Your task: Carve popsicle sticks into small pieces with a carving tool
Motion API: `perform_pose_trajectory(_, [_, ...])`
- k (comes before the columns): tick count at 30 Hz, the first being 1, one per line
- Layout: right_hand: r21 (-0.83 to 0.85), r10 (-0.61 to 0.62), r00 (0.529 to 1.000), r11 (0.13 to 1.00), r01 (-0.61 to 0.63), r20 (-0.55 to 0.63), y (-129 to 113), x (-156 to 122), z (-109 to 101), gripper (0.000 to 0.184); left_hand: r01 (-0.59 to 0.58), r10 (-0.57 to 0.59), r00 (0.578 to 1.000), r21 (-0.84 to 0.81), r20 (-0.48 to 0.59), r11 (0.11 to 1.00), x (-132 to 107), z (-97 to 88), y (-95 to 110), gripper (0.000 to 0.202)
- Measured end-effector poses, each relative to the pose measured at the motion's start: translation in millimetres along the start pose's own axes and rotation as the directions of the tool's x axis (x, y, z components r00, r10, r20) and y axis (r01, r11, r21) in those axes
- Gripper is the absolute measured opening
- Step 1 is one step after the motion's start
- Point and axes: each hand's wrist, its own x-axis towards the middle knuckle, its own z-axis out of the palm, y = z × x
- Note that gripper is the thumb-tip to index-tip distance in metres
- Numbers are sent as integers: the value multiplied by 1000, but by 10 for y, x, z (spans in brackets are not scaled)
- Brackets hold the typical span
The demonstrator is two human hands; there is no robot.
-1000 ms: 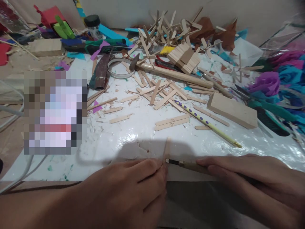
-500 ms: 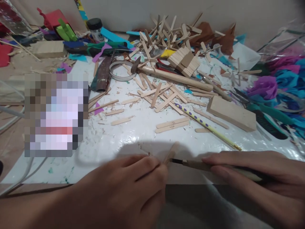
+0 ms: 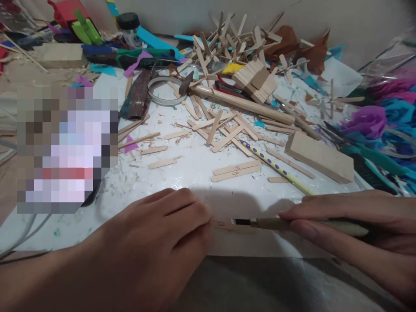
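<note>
- Now my left hand (image 3: 156, 247) presses a craft stick (image 3: 222, 224) flat at the near edge of the counter (image 3: 182, 173), fingers clenched over it so only its tip shows.
- My right hand (image 3: 351, 229) grasps a carving knife (image 3: 276, 223) by the wooden handle; the blade lies just at the stick's tip.
- Small marks show on the tip, so I judge the cutting is begun but not finished.
- Shavings lie on the white sheet, and two marked sticks (image 3: 234, 170) rest apart, maybe done.
- Farther off lie many loose sticks (image 3: 224, 43), a hammer (image 3: 240, 102), a wooden block (image 3: 320, 157) and a dotted pencil (image 3: 276, 167).
</note>
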Motion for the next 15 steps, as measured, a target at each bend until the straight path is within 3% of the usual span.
perform_pose_trajectory(7, [-31, 11, 997, 999, -13, -70, 85, -108, 140, 13, 74, -73, 996, -16, 56, 997, 15, -30, -28, 32])
perform_pose_trajectory(15, [-103, 96, 994, 990, -101, -50, 21, -251, 140, 17, 62, -56, 995, -78, 83, 995, -27, -21, -45, 29])
